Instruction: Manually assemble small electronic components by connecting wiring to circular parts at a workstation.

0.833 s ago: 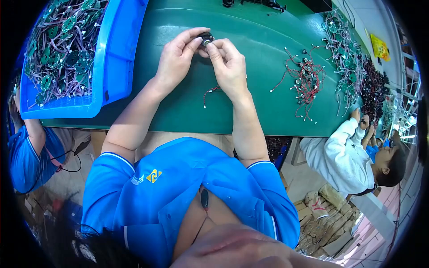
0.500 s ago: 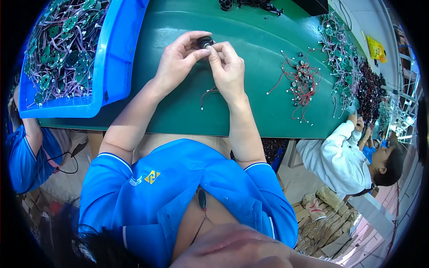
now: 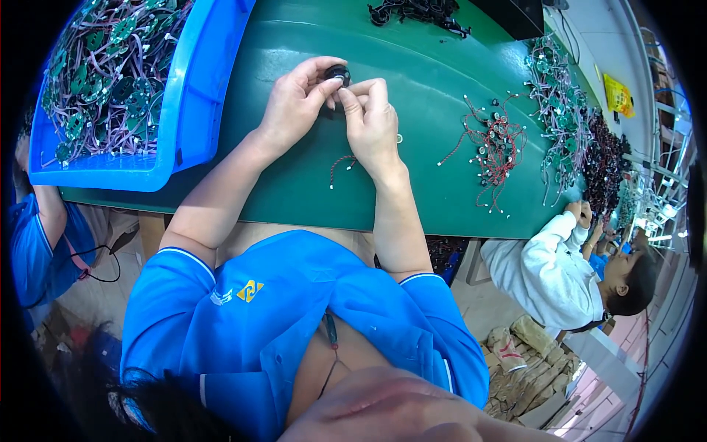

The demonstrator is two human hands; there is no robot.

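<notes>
My left hand (image 3: 289,103) grips a small black round part (image 3: 336,72) between thumb and fingers, a pale spot showing on its face. My right hand (image 3: 374,121) is beside it, thumb and fingertips pinched together close to the part's lower edge. What lies in that pinch is too small to make out. A twisted red-and-black wire (image 3: 333,169) with a white plug end shows below my right hand; its other end is hidden behind the hand. At the hand's right edge a small pale ring-shaped piece (image 3: 399,138) peeks out.
On the green table (image 3: 287,184), a blue bin (image 3: 166,140) of wired circuit boards stands left. To the right lie red-wired small parts (image 3: 497,144) and a heap of green boards (image 3: 563,110). Black parts (image 3: 412,11) lie at the back. A co-worker in grey (image 3: 549,272) sits right, another person left.
My right fingertips have shifted slightly down from the black part, showing more of its face. The pale ring-shaped piece has come into sight beside my right hand.
</notes>
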